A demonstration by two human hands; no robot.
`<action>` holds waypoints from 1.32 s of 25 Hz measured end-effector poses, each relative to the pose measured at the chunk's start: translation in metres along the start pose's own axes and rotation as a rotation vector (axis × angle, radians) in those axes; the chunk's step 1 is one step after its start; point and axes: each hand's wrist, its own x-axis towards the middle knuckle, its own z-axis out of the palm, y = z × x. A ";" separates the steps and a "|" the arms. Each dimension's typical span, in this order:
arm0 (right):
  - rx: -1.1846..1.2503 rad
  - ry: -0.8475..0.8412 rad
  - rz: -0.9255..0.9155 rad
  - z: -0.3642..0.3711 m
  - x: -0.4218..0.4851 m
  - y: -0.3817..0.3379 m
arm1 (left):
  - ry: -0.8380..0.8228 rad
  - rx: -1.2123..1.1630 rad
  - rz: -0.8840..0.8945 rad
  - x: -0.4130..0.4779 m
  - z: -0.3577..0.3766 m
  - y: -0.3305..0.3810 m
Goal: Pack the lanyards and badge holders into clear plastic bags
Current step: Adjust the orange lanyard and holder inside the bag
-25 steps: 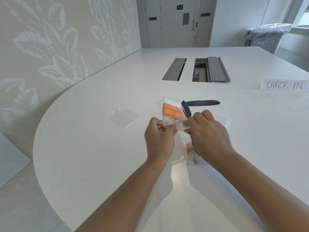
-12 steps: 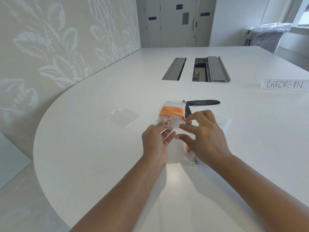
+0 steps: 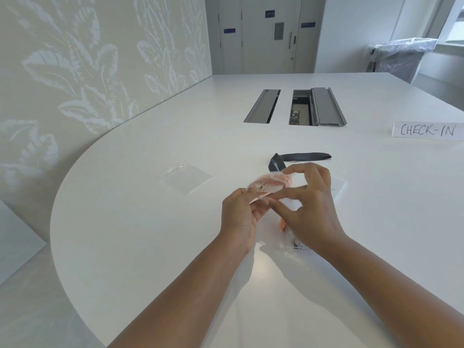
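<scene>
A clear plastic bag holding an orange lanyard (image 3: 270, 184) hovers blurred just above the white table (image 3: 150, 222). My left hand (image 3: 241, 217) pinches its near left end. My right hand (image 3: 308, 207) has its fingers curled round the bag's right side. Under my right hand lies another filled clear bag (image 3: 291, 241) with a bit of orange and a metal clip showing. A dark grey lanyard (image 3: 301, 158) lies loose just beyond my hands. An empty clear bag (image 3: 187, 178) lies flat to the left.
A white card or badge holder (image 3: 337, 188) peeks out behind my right hand. A "CHECK-IN" sign (image 3: 428, 130) stands at the right. Two cable hatches (image 3: 296, 106) are set in the table's middle, one with its lid open. A patterned wall runs along the left.
The bagged orange lanyard has tipped from upright to lying sideways and lower between my hands, and it is now blurred with motion. My right hand's fingers have spread over it.
</scene>
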 end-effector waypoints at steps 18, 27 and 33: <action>-0.068 -0.092 -0.009 -0.008 0.005 0.018 | 0.034 0.314 0.039 0.004 -0.008 -0.002; -0.171 -0.028 -0.262 -0.008 0.008 0.028 | 0.016 0.023 -0.060 0.002 -0.010 0.004; -0.111 -0.101 -0.326 -0.009 0.008 0.026 | -0.033 -0.080 -0.125 0.001 -0.009 0.001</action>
